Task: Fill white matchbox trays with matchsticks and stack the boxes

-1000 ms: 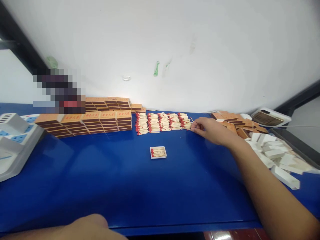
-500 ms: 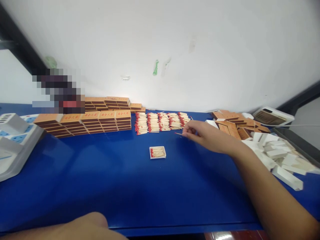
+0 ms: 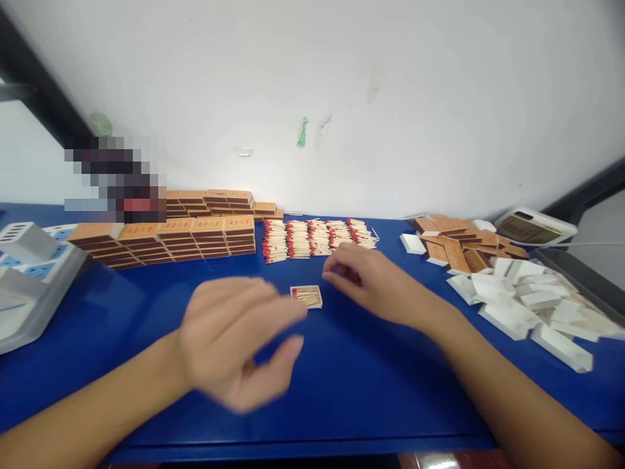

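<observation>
My left hand [image 3: 239, 345], blurred by motion, hovers just left of a small white matchbox tray [image 3: 306, 307]. Its thumb and forefinger are apart, with nothing between them. The tray lies open on the blue table, filled with red-headed matches [image 3: 307, 298]; the left fingertips overlap its left edge from my view. Just beyond the tray's upper right corner is my right hand [image 3: 361, 280], thumb and fingers pinched together. Whatever is in that pinch cannot be made out. Behind both hands, loose matches [image 3: 297, 239] lie in several side-by-side bundles.
Stacked orange matchboxes [image 3: 190, 238] stand at the back left, beside a white-and-blue power strip [image 3: 34, 280]. On the right lie orange matchbox sleeves [image 3: 454, 251], a heap of white trays [image 3: 517, 299] and a phone [image 3: 534, 226]. A wall [image 3: 390, 130] closes the back.
My left hand has risen from the front edge toward the tray and opened. My right hand has moved left and nearer the tray; the match seen at its fingertips earlier no longer shows.
</observation>
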